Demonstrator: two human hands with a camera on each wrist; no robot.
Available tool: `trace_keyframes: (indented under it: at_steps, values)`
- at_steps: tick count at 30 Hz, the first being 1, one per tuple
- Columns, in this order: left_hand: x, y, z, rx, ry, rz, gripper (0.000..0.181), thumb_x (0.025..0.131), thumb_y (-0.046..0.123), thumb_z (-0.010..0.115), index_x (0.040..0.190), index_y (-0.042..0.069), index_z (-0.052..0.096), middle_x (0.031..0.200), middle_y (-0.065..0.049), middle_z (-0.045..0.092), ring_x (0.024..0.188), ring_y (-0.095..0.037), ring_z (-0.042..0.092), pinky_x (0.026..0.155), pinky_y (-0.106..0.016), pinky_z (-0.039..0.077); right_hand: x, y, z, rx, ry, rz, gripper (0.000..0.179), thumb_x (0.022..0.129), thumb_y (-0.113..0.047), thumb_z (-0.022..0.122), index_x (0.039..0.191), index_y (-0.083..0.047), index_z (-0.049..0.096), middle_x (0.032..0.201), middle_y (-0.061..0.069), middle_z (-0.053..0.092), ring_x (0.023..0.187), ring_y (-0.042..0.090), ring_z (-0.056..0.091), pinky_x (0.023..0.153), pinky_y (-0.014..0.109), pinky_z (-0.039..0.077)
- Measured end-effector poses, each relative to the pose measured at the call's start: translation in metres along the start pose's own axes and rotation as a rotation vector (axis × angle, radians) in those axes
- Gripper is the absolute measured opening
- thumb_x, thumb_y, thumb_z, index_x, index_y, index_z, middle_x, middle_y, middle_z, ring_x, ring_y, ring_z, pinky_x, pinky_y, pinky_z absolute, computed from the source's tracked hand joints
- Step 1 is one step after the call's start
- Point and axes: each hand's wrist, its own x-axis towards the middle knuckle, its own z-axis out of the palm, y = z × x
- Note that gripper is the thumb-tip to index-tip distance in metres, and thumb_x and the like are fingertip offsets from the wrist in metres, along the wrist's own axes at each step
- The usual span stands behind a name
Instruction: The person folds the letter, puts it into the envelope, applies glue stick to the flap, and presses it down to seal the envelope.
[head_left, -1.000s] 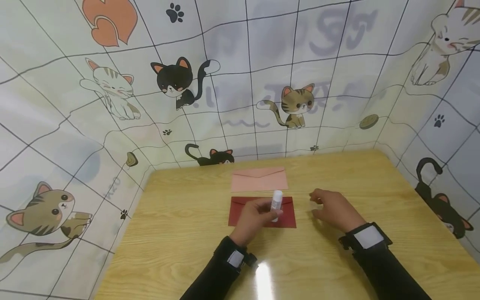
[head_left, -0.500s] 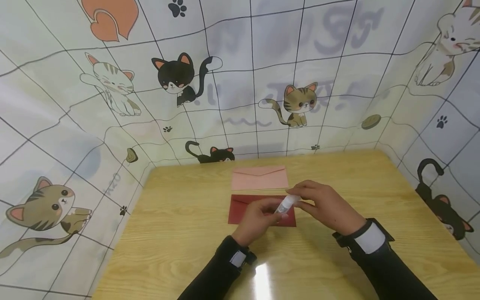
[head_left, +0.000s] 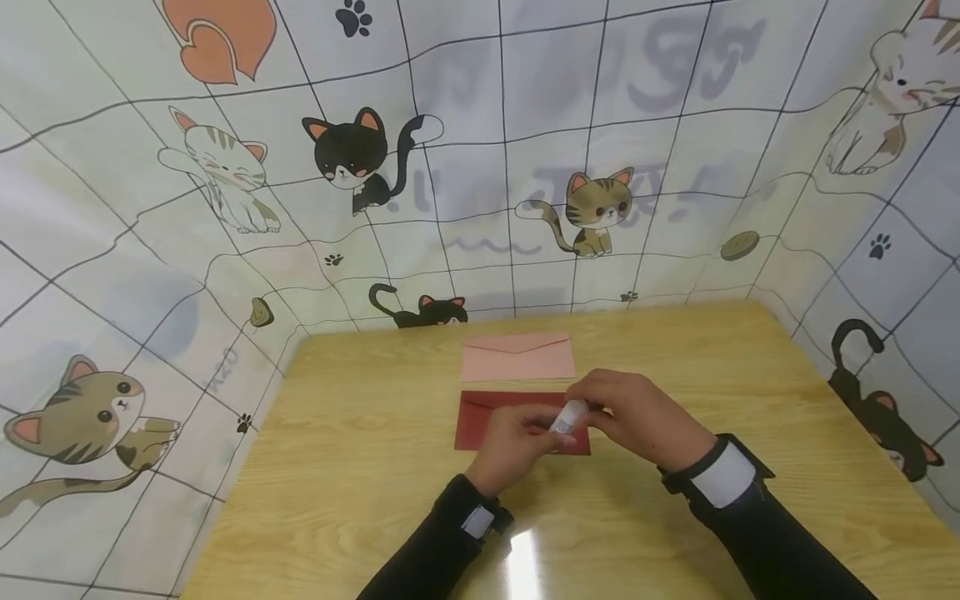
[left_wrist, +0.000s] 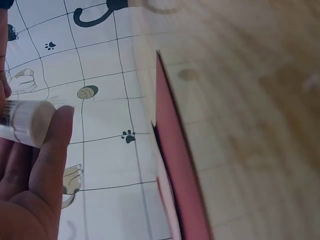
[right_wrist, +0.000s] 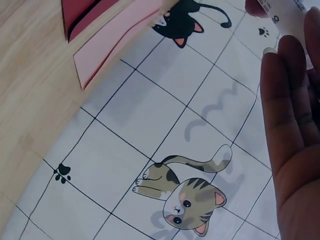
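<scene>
A small white glue stick (head_left: 567, 418) is held tilted above the red envelope (head_left: 474, 429), its top end leaning to the right. My left hand (head_left: 508, 443) grips its lower part between thumb and fingers. At the upper end, the fingers of my right hand (head_left: 643, 417) pinch the cap. In the left wrist view the round white base of the glue stick (left_wrist: 25, 121) shows beside a fingertip. Printed text is visible on the glue stick (right_wrist: 286, 19) in the right wrist view. Both hands partly cover the red envelope.
A pink envelope (head_left: 517, 358) lies flat just behind the red one, flap side up. Both rest on a light wooden table (head_left: 360, 475). A white sheet wall (head_left: 480, 200) with cat drawings and grid lines encloses the table at the back and sides.
My right hand has come in from the right and taken hold of the glue stick's cap end. The glue stick has gone from nearly upright to tilted rightward in my left hand.
</scene>
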Motion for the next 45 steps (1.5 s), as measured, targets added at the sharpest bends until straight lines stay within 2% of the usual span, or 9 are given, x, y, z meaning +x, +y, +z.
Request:
trace_keyframes:
  at_steps: [4,10,14,19,23,26,33,39,45]
  values:
    - [-0.003,0.0,-0.001,0.034,0.046,0.018,0.025,0.081,0.032,0.087,0.104,0.033,0.08,0.097,0.015,0.078,0.086,-0.007,0.067,0.07,-0.026,0.057,0.002,-0.004,0.004,-0.121,0.014,-0.062,0.033,0.082,-0.009,0.085,0.112,-0.012,0.072,0.101,-0.005,0.071,0.084,0.004,0.063,0.072,0.024,0.059]
    - [-0.004,-0.001,0.005,0.022,0.083,0.017,0.026,0.08,0.038,0.087,0.105,0.031,0.081,0.096,0.014,0.079,0.085,-0.005,0.069,0.068,-0.024,0.056,0.001,0.001,0.013,-0.148,-0.003,0.029,0.028,0.087,-0.021,0.082,0.111,-0.011,0.072,0.093,-0.004,0.071,0.074,0.002,0.055,0.066,0.02,0.054]
    - [-0.005,0.0,0.012,0.013,0.114,0.018,0.026,0.081,0.037,0.086,0.106,0.03,0.08,0.094,0.011,0.08,0.084,-0.003,0.071,0.067,-0.023,0.057,0.0,0.005,0.018,-0.032,-0.003,0.125,0.021,0.089,-0.028,0.08,0.104,-0.017,0.072,0.086,-0.009,0.067,0.071,0.0,0.053,0.064,0.018,0.05]
    - [-0.007,0.003,0.016,-0.027,0.15,0.022,0.026,0.084,0.027,0.085,0.11,0.028,0.078,0.094,0.004,0.079,0.083,-0.006,0.072,0.068,-0.024,0.06,-0.005,0.007,0.03,0.247,0.007,0.337,0.017,0.09,-0.038,0.078,0.099,-0.026,0.07,0.085,-0.012,0.066,0.076,0.005,0.058,0.068,0.022,0.052]
    - [-0.007,0.004,0.018,-0.131,0.176,-0.035,0.028,0.085,0.028,0.084,0.112,0.029,0.075,0.1,0.002,0.079,0.089,-0.01,0.074,0.072,-0.027,0.062,-0.016,0.009,0.049,0.454,-0.005,0.474,0.029,0.093,-0.043,0.073,0.114,-0.023,0.071,0.096,-0.007,0.07,0.086,0.012,0.062,0.077,0.025,0.054]
    - [-0.004,0.001,0.016,-0.261,0.182,-0.1,0.032,0.085,0.034,0.084,0.114,0.026,0.074,0.103,0.0,0.08,0.097,-0.015,0.075,0.074,-0.029,0.062,-0.023,0.007,0.066,0.558,0.023,0.505,0.041,0.091,-0.045,0.076,0.125,-0.024,0.068,0.1,-0.004,0.07,0.09,0.014,0.064,0.08,0.026,0.056]
    - [0.0,-0.009,0.017,-0.374,0.201,-0.166,0.036,0.085,0.034,0.084,0.114,0.017,0.073,0.103,-0.006,0.079,0.097,-0.015,0.075,0.073,-0.028,0.06,-0.029,-0.002,0.084,0.519,0.119,0.546,0.049,0.084,-0.051,0.08,0.123,-0.024,0.069,0.1,-0.006,0.07,0.089,0.01,0.066,0.077,0.025,0.057]
    - [0.0,-0.011,0.018,-0.399,0.195,-0.204,0.031,0.086,0.031,0.083,0.112,0.016,0.074,0.103,-0.007,0.08,0.094,-0.014,0.074,0.073,-0.028,0.059,-0.029,-0.008,0.082,0.539,0.092,0.644,0.049,0.083,-0.048,0.082,0.123,-0.021,0.071,0.105,-0.002,0.076,0.091,0.009,0.071,0.076,0.024,0.059]
    - [0.001,-0.011,0.016,-0.293,0.149,-0.204,0.041,0.09,0.038,0.078,0.127,0.02,0.069,0.108,-0.005,0.079,0.101,-0.016,0.074,0.082,-0.032,0.059,-0.031,0.003,0.081,0.559,0.06,0.661,0.044,0.088,-0.04,0.08,0.125,-0.017,0.072,0.109,0.003,0.077,0.095,0.013,0.072,0.075,0.026,0.058]
